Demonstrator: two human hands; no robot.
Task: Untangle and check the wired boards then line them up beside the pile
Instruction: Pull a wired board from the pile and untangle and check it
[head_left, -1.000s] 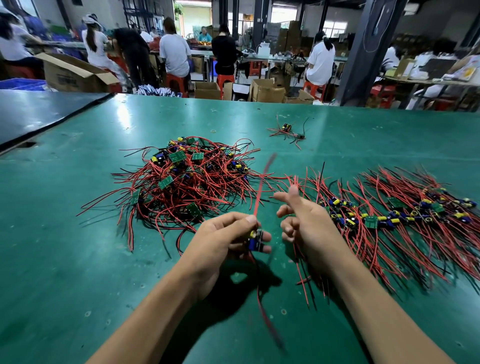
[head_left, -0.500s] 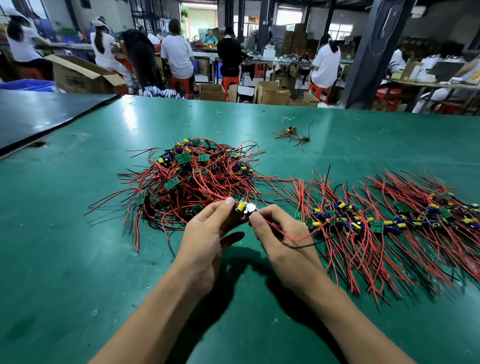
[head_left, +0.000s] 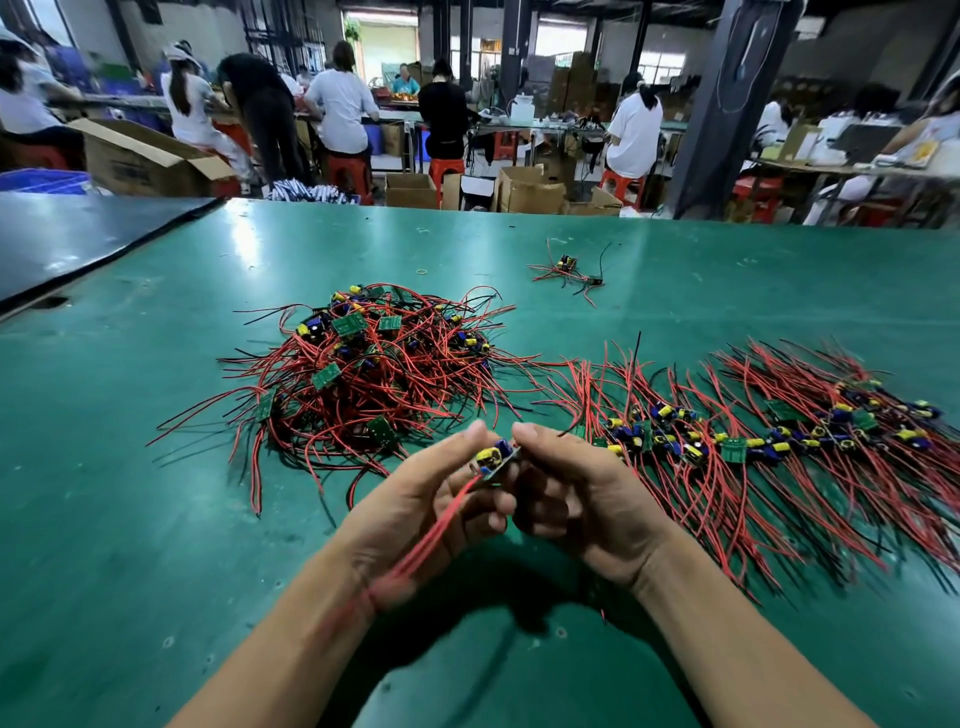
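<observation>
A small wired board (head_left: 496, 458) with a yellow and a blue part is held up between both hands above the green table (head_left: 130, 519). My left hand (head_left: 415, 499) pinches its left end, and its red wires trail down across my left wrist. My right hand (head_left: 582, 499) pinches the right end with curled fingers. Behind the hands to the left lies the tangled pile of boards and red and black wires (head_left: 374, 374). To the right runs a row of lined-up boards (head_left: 769, 441) with wires fanned out.
Two loose wired boards (head_left: 569, 270) lie apart further back on the table. A dark table (head_left: 78, 239) adjoins at the far left. Beyond the far edge are cardboard boxes (head_left: 530, 195), red stools, a dark pillar and several seated workers.
The board has turned between my hands and come slightly nearer to me. Its wires, earlier looping right under my right hand, now trail down over my left wrist.
</observation>
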